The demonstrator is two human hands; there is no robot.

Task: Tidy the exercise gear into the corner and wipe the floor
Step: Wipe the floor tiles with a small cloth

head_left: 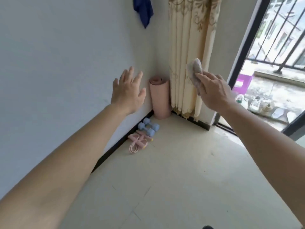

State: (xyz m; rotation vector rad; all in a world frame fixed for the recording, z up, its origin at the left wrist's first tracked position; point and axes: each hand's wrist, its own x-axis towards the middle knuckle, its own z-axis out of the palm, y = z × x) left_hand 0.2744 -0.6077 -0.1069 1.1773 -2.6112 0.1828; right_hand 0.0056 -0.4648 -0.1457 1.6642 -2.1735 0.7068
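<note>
My left hand is raised, fingers spread, empty. My right hand grips a rag. Rolled mat upright in corner; dumbbells beside it.

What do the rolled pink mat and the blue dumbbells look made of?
Rolled mat: likely soft foam, matte; thick spiral layers show at its top. Dumbbells: probably a matte rubbery or plastic coating, pale blue without shine.
</note>
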